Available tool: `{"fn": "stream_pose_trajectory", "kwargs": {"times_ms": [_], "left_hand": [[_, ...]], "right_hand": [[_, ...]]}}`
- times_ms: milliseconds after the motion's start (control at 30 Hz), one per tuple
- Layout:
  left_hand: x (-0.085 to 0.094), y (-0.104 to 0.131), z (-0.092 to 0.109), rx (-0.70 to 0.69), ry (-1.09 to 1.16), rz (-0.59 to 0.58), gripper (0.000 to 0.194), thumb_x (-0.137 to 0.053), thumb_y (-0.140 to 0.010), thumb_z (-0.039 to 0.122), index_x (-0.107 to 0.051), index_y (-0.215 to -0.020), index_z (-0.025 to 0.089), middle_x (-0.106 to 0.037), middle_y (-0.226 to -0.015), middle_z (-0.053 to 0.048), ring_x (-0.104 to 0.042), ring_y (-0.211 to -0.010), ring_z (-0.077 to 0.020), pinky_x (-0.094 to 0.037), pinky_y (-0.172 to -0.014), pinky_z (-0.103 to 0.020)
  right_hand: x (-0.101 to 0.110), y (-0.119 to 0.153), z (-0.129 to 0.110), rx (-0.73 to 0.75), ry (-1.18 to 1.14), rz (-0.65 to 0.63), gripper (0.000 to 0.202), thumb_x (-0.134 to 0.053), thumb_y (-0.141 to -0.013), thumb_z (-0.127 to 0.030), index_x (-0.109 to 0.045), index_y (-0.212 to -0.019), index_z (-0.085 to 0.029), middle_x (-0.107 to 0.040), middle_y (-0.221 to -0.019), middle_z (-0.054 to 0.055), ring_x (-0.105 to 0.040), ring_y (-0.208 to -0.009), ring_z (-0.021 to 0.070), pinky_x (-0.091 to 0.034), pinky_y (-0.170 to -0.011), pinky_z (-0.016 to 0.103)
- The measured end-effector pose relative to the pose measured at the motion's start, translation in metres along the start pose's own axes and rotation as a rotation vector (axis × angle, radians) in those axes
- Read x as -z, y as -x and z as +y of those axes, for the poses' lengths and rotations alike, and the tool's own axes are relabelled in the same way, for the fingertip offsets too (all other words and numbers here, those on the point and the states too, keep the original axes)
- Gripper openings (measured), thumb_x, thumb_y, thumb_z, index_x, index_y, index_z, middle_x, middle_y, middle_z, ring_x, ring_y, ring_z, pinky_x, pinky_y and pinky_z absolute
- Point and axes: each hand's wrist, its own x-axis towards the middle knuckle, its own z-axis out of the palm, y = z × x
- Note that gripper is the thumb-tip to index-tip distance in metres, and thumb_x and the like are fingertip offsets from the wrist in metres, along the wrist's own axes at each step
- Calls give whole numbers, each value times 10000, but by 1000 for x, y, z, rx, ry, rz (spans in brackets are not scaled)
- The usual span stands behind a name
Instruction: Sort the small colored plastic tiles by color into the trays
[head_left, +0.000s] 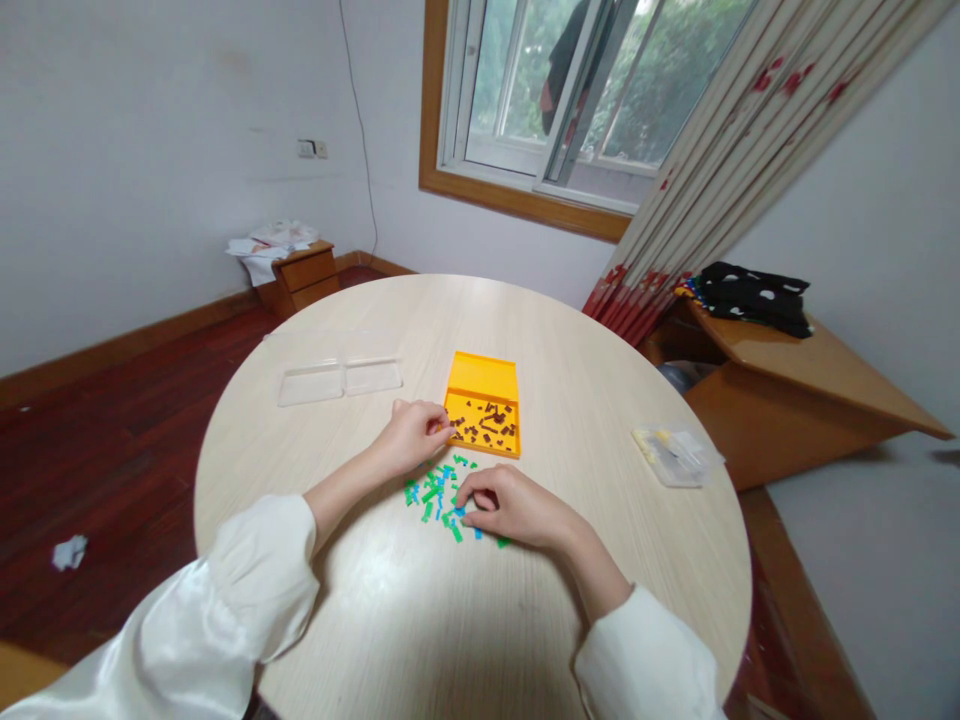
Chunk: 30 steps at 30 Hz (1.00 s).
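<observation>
An open yellow plastic case [482,374] lies near the middle of the round table, its lid folded back. Small dark brown pieces [499,414], like building bricks, are scattered in its tray. My left hand [414,434] is at the tray's left edge, thumb and fingers pinched together; anything between them is hidden. In front of the case spreads a loose pile of small green and blue pieces [435,489]. Over its right side is my right hand [514,503], fingers curled and thumb close to the index finger. Blue shows at those fingertips, but whether a piece is gripped is unclear.
The pale round table [420,620] carries a clear divided plastic tray [341,380] at left and a clear box with small contents [679,458] at right. Beyond the table stand a small wooden cabinet [304,275] and a tilted wooden desk [810,385] with dark cloth on it.
</observation>
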Motion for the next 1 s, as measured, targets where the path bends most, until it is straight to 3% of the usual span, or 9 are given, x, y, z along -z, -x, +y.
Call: {"fn": "stream_pose_trajectory", "kwargs": {"times_ms": [200, 500, 700, 833, 1000], "left_hand": [[2, 0, 2, 10, -18, -7, 206, -551, -783, 257, -588, -618, 138, -558, -594, 11, -488, -608, -137, -283, -718, -313], [3, -1, -3, 18, -29, 3, 217, -552, -794, 274, -622, -641, 137, -588, -596, -7, -511, -597, -143, -310, -736, -325], [2, -2, -9, 63, -32, -6, 155, -564, -789, 262, -666, -841, 158, -593, -572, 17, -531, -571, -142, -323, -791, -344], [2, -1, -9, 68, -40, -10, 173, -561, -791, 246, -652, -906, 155, -595, -575, 24, -535, -566, -141, -324, -812, -351], [4, 0, -6, 58, -28, -4, 161, -530, -807, 238, -656, -824, 141, -585, -559, 15, -509, -541, -131, -343, -753, -321]], "right_hand": [[4, 2, 2, -34, -16, -16, 53, -614, -715, -112, -651, -714, -151, -367, -517, -82, -337, -483, 54, -266, -488, 189], [17, 11, 12, -53, -30, 148, 140, -563, -793, -221, -678, -764, -147, -347, -549, -62, -325, -529, 77, -255, -510, 216], [24, 15, 17, -98, -5, 189, 208, -508, -816, -212, -705, -833, -146, -380, -539, -50, -323, -523, 83, -250, -501, 217], [23, 16, 18, -71, -20, 144, 249, -513, -793, -160, -708, -948, -160, -400, -549, -49, -324, -521, 81, -258, -498, 210], [16, 13, 12, -36, -12, 2, 378, -503, -764, -93, -681, -1080, -200, -462, -568, -45, -331, -501, 69, -266, -478, 193]]}}
